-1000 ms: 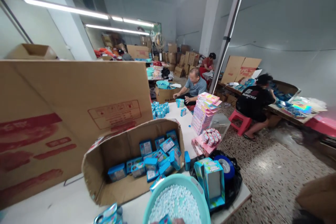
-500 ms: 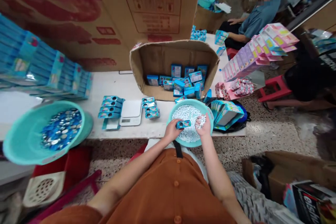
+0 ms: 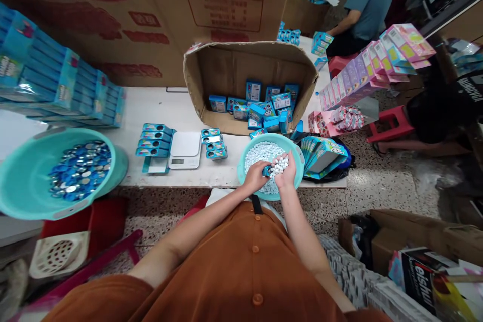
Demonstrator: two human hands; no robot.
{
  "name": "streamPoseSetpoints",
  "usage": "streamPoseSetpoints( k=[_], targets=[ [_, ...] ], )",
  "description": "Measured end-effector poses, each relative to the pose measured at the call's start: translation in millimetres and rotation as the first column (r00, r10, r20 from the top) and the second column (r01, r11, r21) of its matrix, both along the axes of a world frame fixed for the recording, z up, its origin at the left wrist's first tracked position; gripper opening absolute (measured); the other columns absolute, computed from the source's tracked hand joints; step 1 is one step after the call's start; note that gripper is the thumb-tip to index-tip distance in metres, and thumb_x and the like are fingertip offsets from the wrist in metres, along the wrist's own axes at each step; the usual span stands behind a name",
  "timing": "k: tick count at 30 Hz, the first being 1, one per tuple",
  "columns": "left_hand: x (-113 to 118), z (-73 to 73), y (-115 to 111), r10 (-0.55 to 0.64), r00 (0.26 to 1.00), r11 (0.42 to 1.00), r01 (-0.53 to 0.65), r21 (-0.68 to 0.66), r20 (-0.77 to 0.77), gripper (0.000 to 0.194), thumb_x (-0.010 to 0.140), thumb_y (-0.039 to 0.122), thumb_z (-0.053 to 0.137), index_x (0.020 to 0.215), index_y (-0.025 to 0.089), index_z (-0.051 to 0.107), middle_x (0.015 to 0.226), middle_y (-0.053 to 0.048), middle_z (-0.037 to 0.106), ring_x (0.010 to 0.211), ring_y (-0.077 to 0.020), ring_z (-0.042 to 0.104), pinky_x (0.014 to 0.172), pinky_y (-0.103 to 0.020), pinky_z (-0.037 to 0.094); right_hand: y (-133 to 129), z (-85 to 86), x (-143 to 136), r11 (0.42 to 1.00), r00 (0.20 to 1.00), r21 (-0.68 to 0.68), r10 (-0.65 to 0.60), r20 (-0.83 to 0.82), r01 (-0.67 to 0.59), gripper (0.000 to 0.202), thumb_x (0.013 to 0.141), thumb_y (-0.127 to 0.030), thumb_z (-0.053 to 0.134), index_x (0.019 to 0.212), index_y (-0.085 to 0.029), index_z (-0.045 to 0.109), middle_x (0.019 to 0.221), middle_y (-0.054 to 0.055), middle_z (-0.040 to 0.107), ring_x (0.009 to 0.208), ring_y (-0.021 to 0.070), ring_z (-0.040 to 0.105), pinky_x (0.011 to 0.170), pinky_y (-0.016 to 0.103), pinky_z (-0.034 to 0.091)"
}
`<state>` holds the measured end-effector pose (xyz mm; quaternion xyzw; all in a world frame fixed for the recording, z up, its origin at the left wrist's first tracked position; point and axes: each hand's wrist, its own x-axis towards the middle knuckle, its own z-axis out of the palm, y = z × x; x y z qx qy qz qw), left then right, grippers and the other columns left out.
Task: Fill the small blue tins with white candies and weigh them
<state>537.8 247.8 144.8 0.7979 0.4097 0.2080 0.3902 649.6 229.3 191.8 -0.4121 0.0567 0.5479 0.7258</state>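
Over a turquoise basin (image 3: 301, 165) of small white pellets (image 3: 260, 152), my two hands are close together. My left hand (image 3: 256, 177) is closed round a small blue tin (image 3: 266, 171), mostly hidden by the fingers. Cupped palm up, my right hand (image 3: 286, 176) holds a heap of white pellets (image 3: 279, 165) right against the tin's opening. To the left stand a row of small blue tins (image 3: 214, 145), a white kitchen scale (image 3: 184, 150) and another row of blue tins (image 3: 154, 142) on a display box.
An open carton (image 3: 194, 88) with blue tins lies behind the basin. Stacked blue display boxes (image 3: 56, 70) and a basin (image 3: 18, 176) of blue and silver lids stand left. Folded boxes (image 3: 326, 158) lie right of the pellets. A person (image 3: 372, 0) sits beyond the table.
My right hand has moved left with its pellets, up to the blue tin. The tin has turned and is now more hidden by my left hand. The view has shifted slightly.
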Motion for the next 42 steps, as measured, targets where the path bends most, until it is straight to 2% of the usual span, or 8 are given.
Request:
streamPoseSetpoints(
  k=[10, 15, 20, 27, 30, 34, 39, 42],
  targets=[
    [6, 2.4, -2, 0.031, 0.999, 0.998, -0.029, -0.058, 0.034, 0.041, 0.065, 0.012, 0.064, 0.105, 0.021, 0.061, 0.101, -0.004, 0.065, 0.097, -0.0205, 0.06, 0.086, -0.032, 0.047, 3, 3.0, -8, 0.994, 0.949, -0.022, -0.097, 0.301, 0.109, 0.036, 0.078, -0.051, 0.053, 0.062, -0.021, 0.04, 0.059, -0.005, 0.045, 0.056, 0.0095, 0.049, 0.057, 0.024, 0.042],
    [6, 4.7, -1, 0.044, 0.998, 0.996, -0.04, -0.08, 0.043, 0.037, 0.065, 0.014, 0.066, 0.101, 0.02, 0.062, 0.1, -0.004, 0.065, 0.095, -0.021, 0.06, 0.084, -0.032, 0.048, 0, 6.8, -8, 0.998, 0.942, 0.011, -0.065, 0.328, 0.065, 0.04, 0.079, -0.054, 0.05, 0.058, -0.021, 0.04, 0.054, -0.005, 0.042, 0.053, 0.0096, 0.045, 0.055, 0.025, 0.041],
    [7, 4.2, -1, 0.042, 0.999, 0.997, -0.04, -0.073, 0.025, 0.041, 0.062, 0.015, 0.069, 0.103, 0.019, 0.061, 0.101, -0.005, 0.065, 0.097, -0.0225, 0.059, 0.086, -0.034, 0.047, -4, 6.6, -7, 0.996, 0.944, 0.024, -0.089, 0.317, 0.086, 0.039, 0.081, -0.05, 0.05, 0.056, -0.02, 0.047, 0.055, -0.003, 0.048, 0.06, 0.0112, 0.053, 0.066, 0.027, 0.046],
    [6, 9.7, -1, 0.037, 0.998, 0.996, -0.032, -0.077, 0.057, 0.038, 0.064, 0.014, 0.065, 0.101, 0.021, 0.061, 0.099, -0.003, 0.065, 0.096, -0.0204, 0.059, 0.084, -0.033, 0.047, -6, 9.9, -9, 0.997, 0.943, 0.039, -0.074, 0.325, 0.065, 0.038, 0.081, -0.052, 0.05, 0.06, -0.02, 0.05, 0.058, -0.003, 0.049, 0.055, 0.0096, 0.049, 0.052, 0.023, 0.042],
    [6, 11.3, -3, 0.023, 0.996, 0.998, -0.019, -0.056, 0.081, 0.038, 0.065, 0.014, 0.065, 0.102, 0.02, 0.062, 0.1, -0.004, 0.065, 0.096, -0.0206, 0.059, 0.085, -0.033, 0.047, -7, 11.7, -10, 0.995, 0.937, 0.01, -0.101, 0.333, 0.104, 0.037, 0.08, -0.051, 0.051, 0.061, -0.02, 0.047, 0.056, -0.004, 0.046, 0.051, 0.0084, 0.046, 0.046, 0.021, 0.037],
    [6, 11.5, -4, -0.001, 0.994, 0.999, 0.006, -0.045, 0.108, 0.037, 0.065, 0.013, 0.066, 0.102, 0.02, 0.062, 0.101, -0.004, 0.065, 0.096, -0.0209, 0.059, 0.085, -0.032, 0.047, -8, 14.6, -11, 0.986, 0.925, -0.001, -0.158, 0.345, 0.169, 0.04, 0.082, -0.053, 0.048, 0.06, -0.021, 0.044, 0.052, -0.006, 0.042, 0.046, 0.0072, 0.043, 0.043, 0.02, 0.034],
    [7, 12.2, -5, 0.027, 0.987, 0.997, -0.015, -0.075, 0.159, 0.039, 0.064, 0.013, 0.068, 0.102, 0.02, 0.062, 0.099, -0.004, 0.065, 0.096, -0.0206, 0.06, 0.085, -0.032, 0.047, -8, 20.3, -14, 0.984, 0.915, 0.026, -0.172, 0.365, 0.174, 0.039, 0.081, -0.052, 0.051, 0.06, -0.02, 0.044, 0.053, -0.006, 0.042, 0.046, 0.0063, 0.042, 0.042, 0.019, 0.033],
    [8, 12.7, -6, 0.018, 0.987, 0.995, -0.003, -0.095, 0.157, 0.039, 0.064, 0.012, 0.068, 0.101, 0.02, 0.062, 0.1, -0.004, 0.065, 0.097, -0.0207, 0.06, 0.086, -0.033, 0.047, -9, 21.5, -15, 0.987, 0.906, 0.005, -0.15, 0.396, 0.162, 0.04, 0.08, -0.054, 0.051, 0.06, -0.02, 0.043, 0.054, -0.005, 0.041, 0.045, 0.0055, 0.039, 0.037, 0.018, 0.026]
  ],
)
